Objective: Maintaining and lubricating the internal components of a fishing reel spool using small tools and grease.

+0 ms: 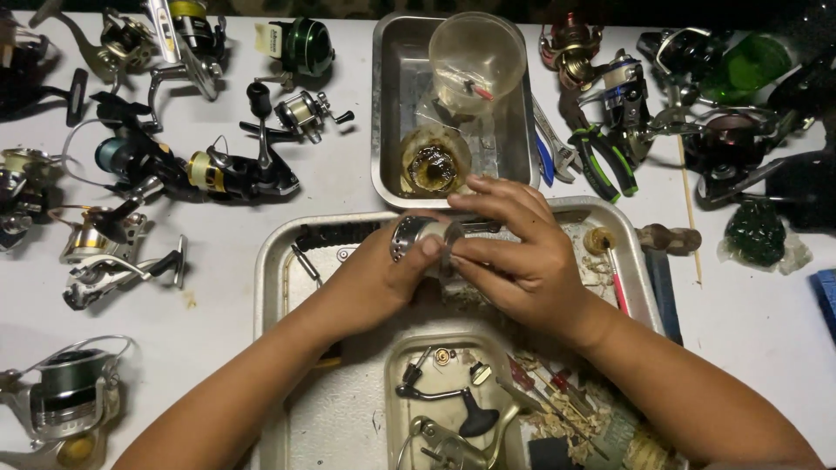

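Reels, far left: several spinning reels [131,165] lie spread on the white table [749,322], well apart from the hands, apparently parked there and out of the way.
Reel, lower left: one grey spinning reel [65,396] lies on its side at the table's near edge.
Left hand: left hand [374,278] is closed around a silver reel spool [416,237], thumb pressed on its front; the grip appears to steady the part for the other hand.
Spool position: held above the far edge of the large metal tray [270,261], between both hands.
Small inner tray: a small steel tray [396,409] sits inside the large tray, nearest the person; it holds a black-knobbed crank handle [453,405], a bail wire and small fittings, seemingly kept together to avoid loss.
Deep pan: a deep steel pan [387,113] stands just beyond the large tray; it contains a clear plastic cup [477,57], tilted, and a round dish of dark greasy residue [434,164].
Right hand: right hand [522,257] is partly closed, fingertips pinching at the spool's end beside the left thumb; what the fingertips grip cannot be told.
Large tray, right side: wood shavings and a red-handled tool [616,287].
Tools, right: green-handled pliers [601,161] and a wrench lie beside the pan, near the right hand.
Reels, far right: more dark reels [731,139] on the table.
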